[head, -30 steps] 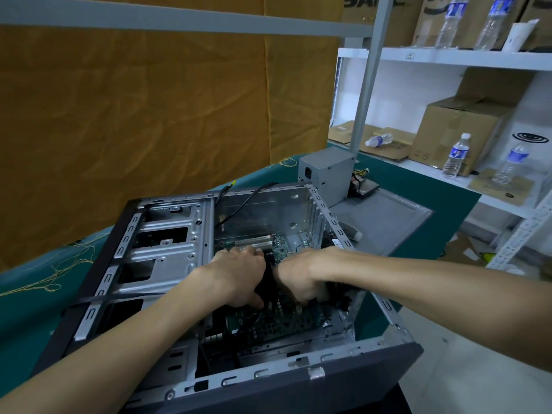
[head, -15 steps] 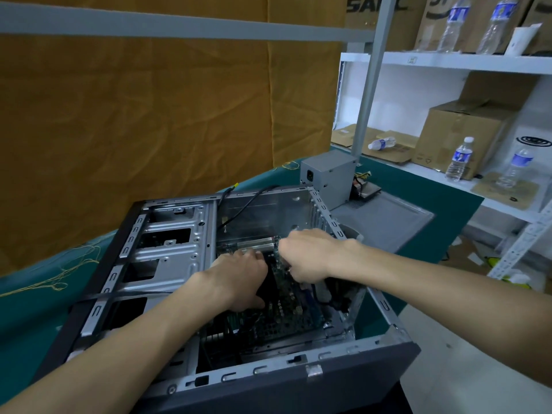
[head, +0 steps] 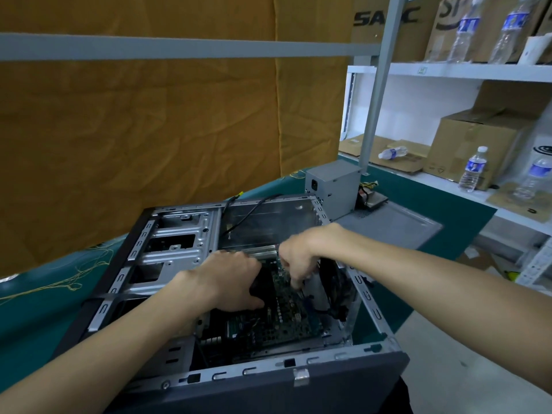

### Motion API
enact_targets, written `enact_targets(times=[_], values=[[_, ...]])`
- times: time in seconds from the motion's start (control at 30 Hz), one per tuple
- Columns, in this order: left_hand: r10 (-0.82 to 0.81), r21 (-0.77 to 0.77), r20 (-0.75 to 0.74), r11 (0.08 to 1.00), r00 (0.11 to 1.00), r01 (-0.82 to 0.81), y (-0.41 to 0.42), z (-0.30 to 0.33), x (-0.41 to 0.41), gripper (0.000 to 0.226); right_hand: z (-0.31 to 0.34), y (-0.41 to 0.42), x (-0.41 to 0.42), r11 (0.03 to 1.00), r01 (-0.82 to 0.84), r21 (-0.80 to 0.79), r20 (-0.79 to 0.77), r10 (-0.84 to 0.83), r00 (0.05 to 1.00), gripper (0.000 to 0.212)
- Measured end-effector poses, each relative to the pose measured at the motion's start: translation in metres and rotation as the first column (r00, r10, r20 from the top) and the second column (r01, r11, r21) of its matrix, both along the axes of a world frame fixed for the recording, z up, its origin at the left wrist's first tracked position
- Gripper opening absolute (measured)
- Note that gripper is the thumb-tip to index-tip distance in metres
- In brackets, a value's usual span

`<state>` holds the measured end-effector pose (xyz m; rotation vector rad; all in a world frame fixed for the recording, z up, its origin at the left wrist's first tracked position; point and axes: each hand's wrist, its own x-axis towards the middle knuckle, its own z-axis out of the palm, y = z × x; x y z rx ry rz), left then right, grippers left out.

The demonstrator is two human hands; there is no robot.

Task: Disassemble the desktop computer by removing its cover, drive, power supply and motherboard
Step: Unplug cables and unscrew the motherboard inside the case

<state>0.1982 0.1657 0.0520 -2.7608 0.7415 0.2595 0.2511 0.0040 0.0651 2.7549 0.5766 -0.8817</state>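
Inside the open case (head: pixel 179 258) on the desk (head: pixel 35 318), our left hand (head: pixel 230 282) grips a black part over the motherboard (head: pixel 283 321); our right hand (head: pixel 298 258) pinches something small above it.

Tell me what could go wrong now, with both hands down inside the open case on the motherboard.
1. The right hand has its fingers down at the motherboard next to the black fan; a sudden tug could flex the board or strain whatever is still attached.
2. The left hand covers part of the board, so anything still fastened beneath it goes unseen.
3. Both forearms cross the case's bare metal rim, which could scrape skin on a quick pull-out.
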Motion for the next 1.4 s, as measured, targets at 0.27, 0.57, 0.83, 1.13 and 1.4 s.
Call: enact_targets(times=[0.27,0.57,0.83,1.13,1.4], values=[[-0.026,0.040,0.064,0.999,0.998,0.024,0.000,-0.006,-0.001,0.051,-0.008,-0.001,-0.001,0.970,-0.121,-0.212,0.159,0.157,0.975,0.029],[0.296,-0.259,0.134,0.932,0.946,-0.255,0.022,0.001,-0.009,0.065,0.015,-0.021,0.024,0.957,-0.186,0.224,0.732,-0.039,0.680,0.023],[0.432,-0.397,-0.022,0.824,0.902,-0.404,0.024,0.006,-0.001,0.083,-0.019,-0.019,0.063,0.958,-0.082,0.275,0.614,-0.109,0.782,0.083],[0.280,-0.392,-0.020,0.881,0.960,-0.265,0.047,0.010,0.013,0.087,-0.007,-0.039,0.037,0.959,-0.028,0.280,0.648,-0.167,0.743,0.062],[0.249,-0.412,0.163,0.897,0.955,-0.164,0.071,-0.015,0.019,0.086,-0.002,-0.031,0.017,0.969,0.066,0.237,0.683,-0.215,0.698,0.029]])
